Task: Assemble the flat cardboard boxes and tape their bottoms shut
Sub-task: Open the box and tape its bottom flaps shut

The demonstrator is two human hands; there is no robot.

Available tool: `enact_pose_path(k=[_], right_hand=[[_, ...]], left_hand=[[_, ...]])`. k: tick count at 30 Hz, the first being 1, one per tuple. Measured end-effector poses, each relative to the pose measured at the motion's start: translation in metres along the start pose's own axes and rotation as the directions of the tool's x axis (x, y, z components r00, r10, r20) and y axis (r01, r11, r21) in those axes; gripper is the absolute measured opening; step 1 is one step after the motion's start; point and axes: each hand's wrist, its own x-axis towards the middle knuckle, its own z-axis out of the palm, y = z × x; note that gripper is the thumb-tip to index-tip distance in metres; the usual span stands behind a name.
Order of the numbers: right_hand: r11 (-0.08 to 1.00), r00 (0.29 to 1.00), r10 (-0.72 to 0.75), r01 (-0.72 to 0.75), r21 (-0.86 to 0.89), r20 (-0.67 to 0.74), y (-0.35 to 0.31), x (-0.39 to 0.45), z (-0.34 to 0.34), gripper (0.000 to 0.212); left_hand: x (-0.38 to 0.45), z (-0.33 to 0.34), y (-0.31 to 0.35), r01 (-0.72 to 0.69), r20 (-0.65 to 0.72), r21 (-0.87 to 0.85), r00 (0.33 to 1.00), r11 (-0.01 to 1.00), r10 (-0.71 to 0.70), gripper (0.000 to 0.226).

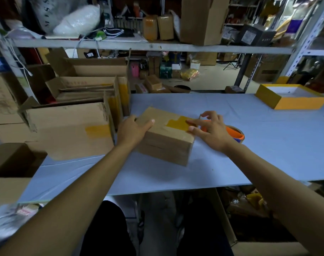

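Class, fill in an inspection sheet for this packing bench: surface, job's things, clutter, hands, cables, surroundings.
Surface: pale blue table.
Job's things: cardboard box with yellow tape strip on top; orange tape roll behind right hand.
Clutter: taped boxes stacked at left; yellow tray box far right.
Hands: left hand rests flat on box; right hand presses tape with straight fingers.
Cables: white cords hang from shelf.
Surroundings: metal shelf crowded with goods.

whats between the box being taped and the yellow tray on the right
In the head view: the right hand, the orange tape roll, then bare blue table up to the yellow tray.
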Motion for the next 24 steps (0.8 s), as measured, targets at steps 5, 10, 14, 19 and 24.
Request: enact_pose_path(k=[5, 10, 14, 19, 24], right_hand=[[0.974, 0.994, 0.043, -0.063, 0.217, 0.099, -0.006, 0.000, 0.003, 0.040], [0.924, 0.984, 0.081, -0.134, 0.357, 0.159, -0.004, -0.008, 0.001, 0.055], [0.939, 0.982, 0.072, -0.126, 0.320, 0.175, -0.014, -0.006, -0.004, 0.076], [0.658, 0.983, 0.135, -0.183, 0.731, 0.125, -0.051, 0.007, -0.018, 0.070], [0.499, 0.962, 0.256, -0.219, 0.839, 0.099, -0.052, 0.011, -0.023, 0.063]], left_hand=[[-0.023, 0.007, -0.019, 0.125, 0.104, -0.590, 0.991, 0.798, -0.078, 0.049], [-0.020, -0.005, -0.006, 0.079, 0.186, -0.693, 0.980, 0.717, 0.071, 0.064], [-0.015, -0.023, 0.039, -0.175, -0.050, -0.382, 0.984, 0.907, 0.169, 0.078], [-0.036, -0.025, 0.089, -0.507, -0.082, 0.284, 0.832, 0.814, 0.548, 0.080], [-0.048, -0.004, 0.091, -0.607, -0.079, 0.143, 0.780, 0.782, 0.620, 0.089]])
